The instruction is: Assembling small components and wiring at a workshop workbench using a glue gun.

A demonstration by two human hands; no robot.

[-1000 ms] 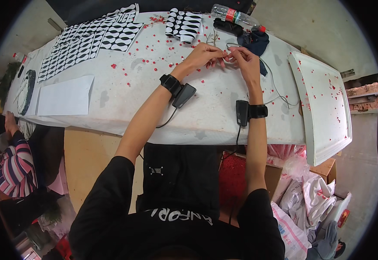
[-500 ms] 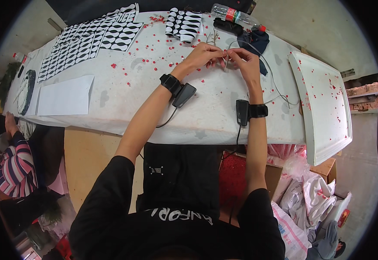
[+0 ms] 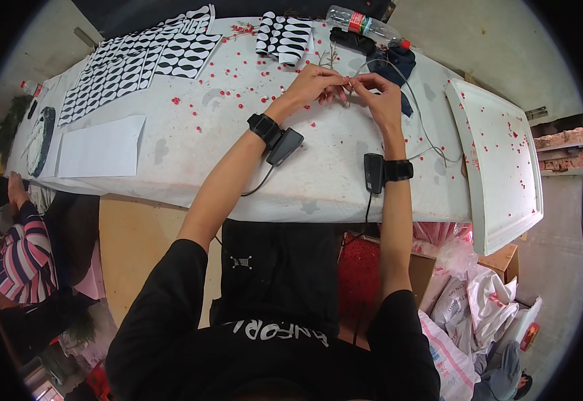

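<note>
Over the far side of the white-covered table, my left hand (image 3: 313, 87) and my right hand (image 3: 379, 99) meet fingertip to fingertip. Both pinch a thin brownish artificial twig (image 3: 332, 57), whose fine branches stick up beyond the left fingers. Part of its stem is hidden behind my fingertips. Small red berries (image 3: 313, 124) lie scattered on the cloth around and below my hands. Whether one of them sits in my fingers is too small to tell.
A white tray (image 3: 498, 167) dotted with berries stands at the right edge. Behind my hands lie a plastic bottle (image 3: 365, 25), a black case (image 3: 351, 41) and dark cloth (image 3: 398, 63). Patterned sheets (image 3: 131, 63) and white paper (image 3: 101, 148) cover the left. A co-worker (image 3: 24, 247) sits at left.
My fingertips have shifted slightly on the twig, and its branches sit a little differently. Both hands stay in nearly the same place.
</note>
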